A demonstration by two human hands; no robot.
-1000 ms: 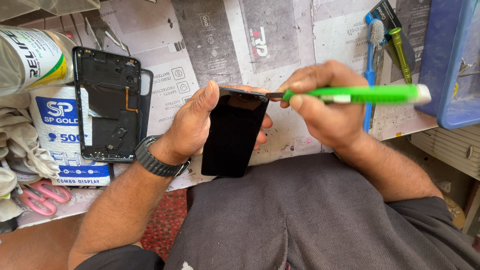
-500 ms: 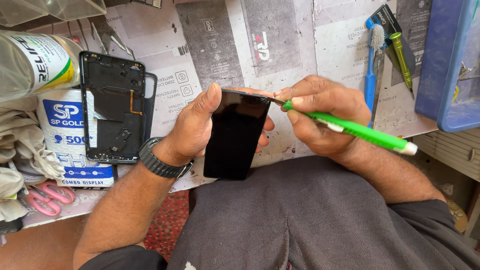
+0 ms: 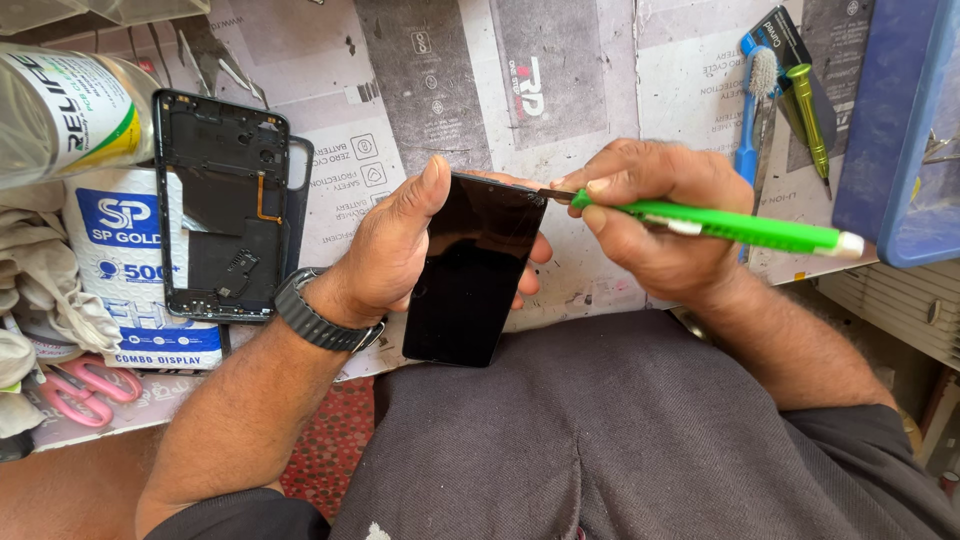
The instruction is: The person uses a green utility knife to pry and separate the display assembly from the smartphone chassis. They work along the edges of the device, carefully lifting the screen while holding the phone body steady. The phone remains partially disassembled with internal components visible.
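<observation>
The flat black rectangular phone screen panel [image 3: 472, 270] is held above the person's lap, tilted, its lower end over the grey trousers [image 3: 600, 440] and its upper end over the near edge of the worktop [image 3: 600, 60]. The left hand [image 3: 385, 250] clasps it from the left side, thumb along the left edge and fingertips showing past the right edge. The right hand [image 3: 650, 215] is clenched around a bright green plastic-handled knife tool [image 3: 720, 222], whose short metal tip touches the panel's upper right corner.

Progress, as a judgement: the phone is already taken apart. A black plastic middle frame with an orange flex strip [image 3: 225, 205] lies apart on the worktop at left, resting on a white and blue printed carton [image 3: 130, 260]. Work on the panel appears early; the tip sits at one corner only, no gap or lifted layer is visible, and the remaining edges look untouched.

Room for movement: the panel's right and lower edges are free of obstruction. The right forearm has open space toward the blue plastic tray [image 3: 890, 130] at far right, with a blue toothbrush [image 3: 752, 110] and a green metal screwdriver [image 3: 808, 120] lying between. To the left, the frame, a clear plastic bottle [image 3: 60, 110], white cloth [image 3: 40, 280] and pink-handled scissors [image 3: 80, 385] crowd the worktop.
</observation>
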